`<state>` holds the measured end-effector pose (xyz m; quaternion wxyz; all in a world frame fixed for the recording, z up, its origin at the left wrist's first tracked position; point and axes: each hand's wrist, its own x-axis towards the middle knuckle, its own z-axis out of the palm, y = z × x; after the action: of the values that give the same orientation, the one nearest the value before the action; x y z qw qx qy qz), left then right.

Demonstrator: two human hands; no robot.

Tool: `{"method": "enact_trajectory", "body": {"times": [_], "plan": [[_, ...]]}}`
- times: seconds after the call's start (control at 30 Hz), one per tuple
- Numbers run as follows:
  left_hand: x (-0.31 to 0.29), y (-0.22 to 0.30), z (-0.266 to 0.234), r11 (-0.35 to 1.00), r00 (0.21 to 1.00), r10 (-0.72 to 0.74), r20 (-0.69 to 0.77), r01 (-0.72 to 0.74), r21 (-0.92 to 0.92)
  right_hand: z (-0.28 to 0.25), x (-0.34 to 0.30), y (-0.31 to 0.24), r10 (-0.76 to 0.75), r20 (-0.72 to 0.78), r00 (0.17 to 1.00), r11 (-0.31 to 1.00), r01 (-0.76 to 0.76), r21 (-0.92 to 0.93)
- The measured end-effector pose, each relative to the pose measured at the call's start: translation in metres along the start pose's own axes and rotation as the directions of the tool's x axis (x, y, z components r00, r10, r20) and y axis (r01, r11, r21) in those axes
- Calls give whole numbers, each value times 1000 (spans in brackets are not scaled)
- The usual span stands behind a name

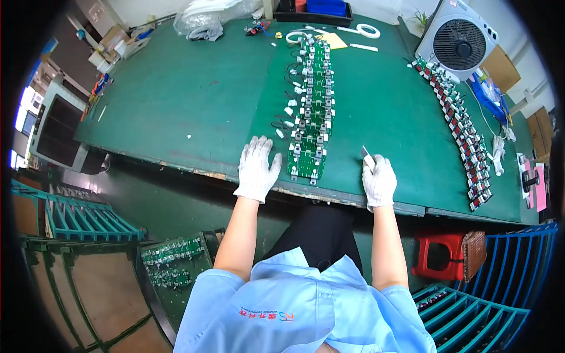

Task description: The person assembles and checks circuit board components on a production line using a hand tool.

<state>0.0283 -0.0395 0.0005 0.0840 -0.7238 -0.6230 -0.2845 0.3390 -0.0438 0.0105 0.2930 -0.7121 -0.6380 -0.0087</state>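
Observation:
My left hand (258, 169), in a white glove, rests flat at the near edge of the table with its fingers spread, holding nothing. Just to its right, a long row of green circuit boards (313, 132) runs away from me, with dark and white parts on top. White connectors on thin dark wires (292, 103) stick out along the row's left side. My right hand (379, 181), also gloved, is closed on a small flat tool with a white grip and a greyish, blade-like tip (366, 155). It sits right of the row, apart from it.
On the right of the green table (188, 106) stands a second row of boards with red parts (462, 132), near a grey box fan (459, 44). White tape rolls (368, 30) and a yellow paper (334, 40) lie at the back. A red stool (438, 256) and teal racks (477, 317) stand below right.

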Motion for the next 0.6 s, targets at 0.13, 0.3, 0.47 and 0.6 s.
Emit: {"method": "enact_trajectory", "body": {"times": [0.13,0.3,0.47,0.6], "plan": [[-1,-2,1,1000,1000,12,-12,-12,-1,4,-1,3,-29,-41,999,999,29,16],[-3,-2,0,1000,1000,7,-3,-7,8,5,-3,2,-19,-27,999,1000,19,-11],[-3,-1,0,1000,1000,-3,6,3,5,3,-4,3,-15,-23,1000,1000,15,-8],[-4,-2,2,1000,1000,-4,9,4,-1,5,-3,4,-20,-29,999,1000,20,5]]}}
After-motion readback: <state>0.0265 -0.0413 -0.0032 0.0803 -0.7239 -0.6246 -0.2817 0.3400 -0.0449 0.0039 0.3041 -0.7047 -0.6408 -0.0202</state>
